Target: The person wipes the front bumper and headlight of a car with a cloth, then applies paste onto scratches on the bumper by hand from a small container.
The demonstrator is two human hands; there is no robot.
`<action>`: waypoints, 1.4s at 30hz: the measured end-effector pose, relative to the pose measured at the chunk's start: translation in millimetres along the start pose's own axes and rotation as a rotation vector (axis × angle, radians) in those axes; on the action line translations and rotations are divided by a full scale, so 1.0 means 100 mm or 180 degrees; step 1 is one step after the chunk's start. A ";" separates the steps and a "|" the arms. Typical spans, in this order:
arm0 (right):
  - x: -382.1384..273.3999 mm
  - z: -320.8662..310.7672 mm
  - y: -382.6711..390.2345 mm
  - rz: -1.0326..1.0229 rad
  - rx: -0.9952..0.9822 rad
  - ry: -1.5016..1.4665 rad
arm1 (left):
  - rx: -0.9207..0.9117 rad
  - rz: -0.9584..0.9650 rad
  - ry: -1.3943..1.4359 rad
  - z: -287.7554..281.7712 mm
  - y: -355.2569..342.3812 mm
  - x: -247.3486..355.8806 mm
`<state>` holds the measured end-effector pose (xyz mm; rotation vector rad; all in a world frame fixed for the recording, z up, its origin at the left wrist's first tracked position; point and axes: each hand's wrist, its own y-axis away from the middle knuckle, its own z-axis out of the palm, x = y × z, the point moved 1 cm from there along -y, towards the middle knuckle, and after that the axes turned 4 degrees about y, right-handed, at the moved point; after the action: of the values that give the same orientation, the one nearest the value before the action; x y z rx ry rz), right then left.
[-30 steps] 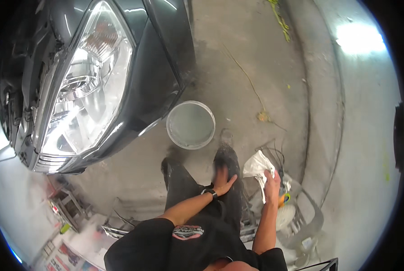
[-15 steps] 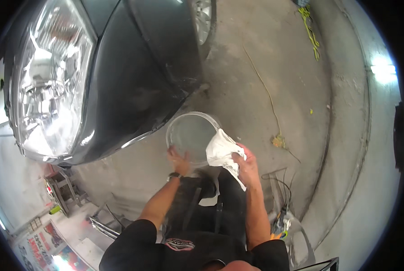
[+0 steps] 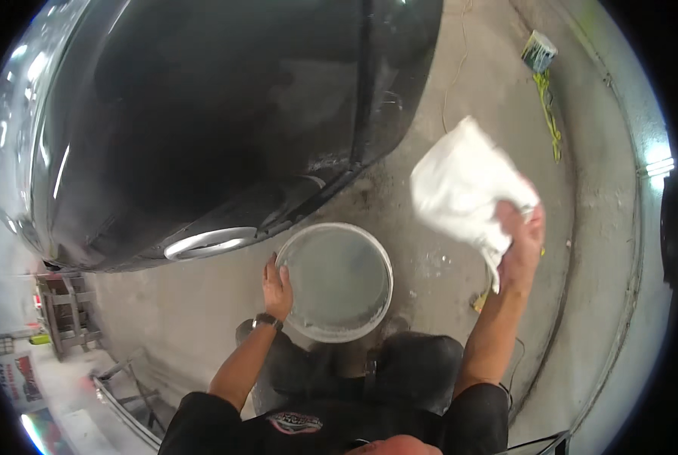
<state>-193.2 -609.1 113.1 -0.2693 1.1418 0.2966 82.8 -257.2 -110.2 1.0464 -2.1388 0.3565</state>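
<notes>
A white cloth is pinched in my right hand, raised to the right of the bucket and spread out above the floor. Below me stands a round bucket with a pale rim, holding cloudy greyish liquid. My left hand lies along the bucket's left side at the rim, its fingers stretched out and holding nothing. Just beyond the bucket is the dark front panel of a car, with a silver oval trim low on it.
At the far right a small tin lies on the floor beside a tangled yellow-green strap. A thin cord runs over the concrete. A metal frame stands at the lower left, near a wooden stand.
My right hand has swung up and to the right with the cloth, away from the bucket. My left hand has settled against the bucket's side. The car now fills more of the view.
</notes>
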 end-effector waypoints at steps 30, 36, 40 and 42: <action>0.24 2.10 -0.77 -0.3566 0.0221 0.2481 | 0.0319 0.0413 0.0681 0.12 -0.02 -0.24; -0.78 2.47 -1.62 -0.3136 0.0458 0.2418 | 0.0321 0.0415 0.0736 0.09 0.03 -0.21; 0.25 2.10 -1.18 -0.3034 0.0856 0.1990 | 0.0371 0.0477 0.0948 0.12 0.02 -0.21; 0.68 1.97 -0.89 -0.2807 0.0961 0.1912 | 0.0351 0.0412 0.0886 0.13 0.00 -0.15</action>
<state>32.8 -614.7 133.0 -0.5840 1.5110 -0.7783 83.1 -255.3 -129.9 0.8637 -1.9569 0.6496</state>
